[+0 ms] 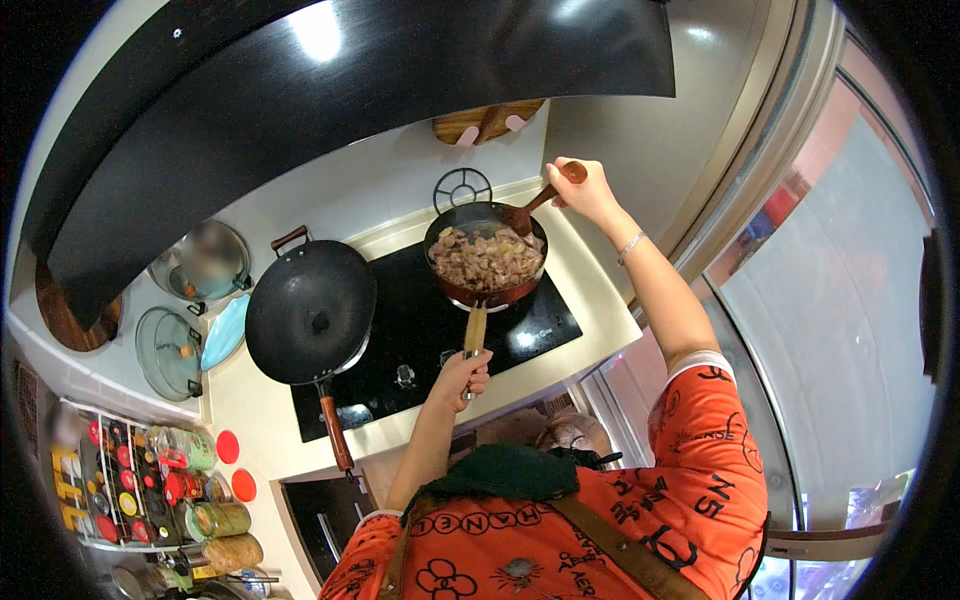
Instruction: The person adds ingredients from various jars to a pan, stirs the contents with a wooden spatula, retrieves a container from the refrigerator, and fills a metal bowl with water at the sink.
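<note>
A round frying pan [517,292] with dark walls and a reddish outside sits on the right side of the black cooktop. Chopped, browned meat pieces [486,260] cover much of its bottom. My left hand [463,379] is closed around the end of the pan's light-coloured handle [477,328]. Above the pan's far right rim, my right hand [588,190] grips a brown wooden spatula [540,199]. The spatula slants down to the left, and its head rests inside the pan beside the meat.
A black wok [312,312] stands on the left of the cooktop [410,385], its wooden handle jutting over the front edge. Glass lids [168,352] lean by the left wall. Jars fill a rack [125,480] at lower left. A range hood [400,80] hangs overhead.
</note>
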